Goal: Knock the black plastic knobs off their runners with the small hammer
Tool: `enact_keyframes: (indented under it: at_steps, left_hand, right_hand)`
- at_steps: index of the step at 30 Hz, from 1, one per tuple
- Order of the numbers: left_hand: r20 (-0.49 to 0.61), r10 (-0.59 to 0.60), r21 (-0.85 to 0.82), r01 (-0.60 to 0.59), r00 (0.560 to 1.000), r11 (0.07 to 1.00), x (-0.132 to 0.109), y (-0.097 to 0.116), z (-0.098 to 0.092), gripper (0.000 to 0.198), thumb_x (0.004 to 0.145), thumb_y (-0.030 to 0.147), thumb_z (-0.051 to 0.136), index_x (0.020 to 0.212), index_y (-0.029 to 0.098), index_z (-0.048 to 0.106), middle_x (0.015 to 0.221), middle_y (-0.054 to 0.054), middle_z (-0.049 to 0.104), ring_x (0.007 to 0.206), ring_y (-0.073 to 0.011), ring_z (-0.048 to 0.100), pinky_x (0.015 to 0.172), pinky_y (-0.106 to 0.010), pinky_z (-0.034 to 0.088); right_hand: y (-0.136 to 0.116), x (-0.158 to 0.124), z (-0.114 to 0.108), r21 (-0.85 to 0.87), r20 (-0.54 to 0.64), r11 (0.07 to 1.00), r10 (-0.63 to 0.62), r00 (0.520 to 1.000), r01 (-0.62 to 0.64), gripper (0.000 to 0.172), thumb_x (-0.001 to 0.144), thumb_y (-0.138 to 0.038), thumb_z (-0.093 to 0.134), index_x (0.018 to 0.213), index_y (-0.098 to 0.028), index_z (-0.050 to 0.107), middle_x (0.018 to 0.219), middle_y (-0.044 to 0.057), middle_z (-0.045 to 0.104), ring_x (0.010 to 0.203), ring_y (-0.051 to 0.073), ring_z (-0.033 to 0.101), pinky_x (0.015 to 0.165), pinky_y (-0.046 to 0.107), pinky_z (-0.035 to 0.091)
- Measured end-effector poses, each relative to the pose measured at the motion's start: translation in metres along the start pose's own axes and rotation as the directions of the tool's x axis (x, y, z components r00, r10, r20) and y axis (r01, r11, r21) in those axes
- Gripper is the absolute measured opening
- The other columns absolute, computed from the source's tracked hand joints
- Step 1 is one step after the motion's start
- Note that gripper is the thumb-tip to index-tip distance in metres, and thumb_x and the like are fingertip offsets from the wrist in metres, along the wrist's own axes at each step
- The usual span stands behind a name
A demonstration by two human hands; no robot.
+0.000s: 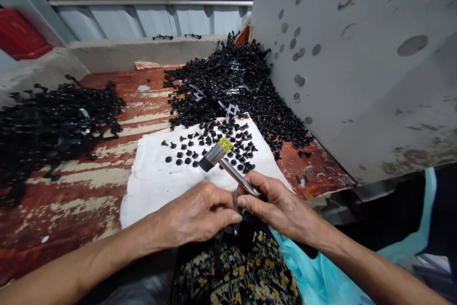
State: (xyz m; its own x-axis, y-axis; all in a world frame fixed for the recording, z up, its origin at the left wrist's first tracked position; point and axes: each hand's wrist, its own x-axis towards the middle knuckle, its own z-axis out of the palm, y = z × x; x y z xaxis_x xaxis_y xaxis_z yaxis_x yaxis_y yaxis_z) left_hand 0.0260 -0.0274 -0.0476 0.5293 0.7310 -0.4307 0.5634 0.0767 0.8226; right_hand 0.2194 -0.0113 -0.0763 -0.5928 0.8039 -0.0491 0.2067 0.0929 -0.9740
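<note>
My right hand (276, 204) grips a small hammer (240, 175) by its shiny metal handle. The hammer's head has a dark end and a yellow end, and it hovers over the white cloth (150, 186). Close beside it, above my lap, my left hand (200, 212) is closed, thumb against fingers. A dark bit shows below those fingers, but most of what they hold is hidden. Many small black mushroom-shaped pieces (179, 162) lie loose on the cloth just beyond both hands.
A large heap of black parts (221, 76) fills the back of the worn red-brown table (89, 176). Another black pile (53, 124) stands at the left. A stained grey panel (339, 72) walls off the right side. Patterned fabric (235, 271) covers my lap.
</note>
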Motion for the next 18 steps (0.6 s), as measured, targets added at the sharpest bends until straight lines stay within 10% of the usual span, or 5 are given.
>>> enact_keyframes:
  at_steps: [5, 9, 14, 18]
  left_hand:
    - [-0.177, 0.026, -0.021, -0.031, 0.984, 0.999, -0.006, -0.01, -0.008, 0.023, 0.081, 0.037, 0.058, 0.071, 0.016, 0.06, 0.057, 0.004, 0.047, 0.053, -0.0094, 0.039, 0.05, -0.022, 0.029]
    - [-0.449, -0.155, -0.408, -0.048, 0.88, 0.912, -0.01, -0.02, -0.009, 0.051, 0.066, 0.046, 0.077, 0.103, 0.018, 0.057, 0.085, -0.002, 0.065, 0.063, -0.0128, 0.055, 0.052, -0.022, 0.04]
    - [-0.266, -0.305, -0.794, -0.028, 0.914, 0.608, -0.005, -0.016, 0.009, 0.07, 0.048, 0.053, 0.09, 0.095, 0.016, 0.053, 0.08, -0.006, 0.067, 0.068, -0.018, 0.065, 0.047, -0.021, 0.046]
    - [-0.293, -0.3, -0.812, -0.071, 0.908, 0.58, 0.005, -0.012, 0.012, 0.06, 0.047, 0.046, 0.091, 0.08, 0.015, 0.053, 0.059, -0.001, 0.063, 0.04, -0.0075, 0.049, 0.035, -0.016, 0.037]
  right_hand:
    - [-0.001, 0.003, 0.005, 0.107, -0.074, 0.994, 0.023, 0.997, -0.015, 0.023, 0.088, -0.039, 0.058, 0.077, -0.02, 0.052, 0.064, -0.004, 0.045, 0.059, 0.01, 0.041, 0.052, 0.022, 0.034]
    - [-0.001, 0.008, 0.004, 0.193, -0.185, 0.979, 0.101, 0.977, -0.065, 0.022, 0.086, -0.04, 0.058, 0.078, -0.022, 0.05, 0.051, -0.01, 0.035, 0.044, 0.008, 0.032, 0.044, 0.022, 0.029]
    - [0.0, 0.015, 0.009, 0.17, -0.248, 0.984, 0.093, 0.964, -0.051, 0.019, 0.087, -0.038, 0.056, 0.078, -0.022, 0.05, 0.05, -0.01, 0.035, 0.039, 0.007, 0.03, 0.041, 0.022, 0.028]
    - [0.005, 0.014, 0.012, 0.126, -0.246, 0.992, 0.05, 0.968, -0.019, 0.019, 0.09, -0.038, 0.053, 0.08, -0.021, 0.05, 0.053, -0.008, 0.044, 0.04, 0.007, 0.032, 0.04, 0.022, 0.027]
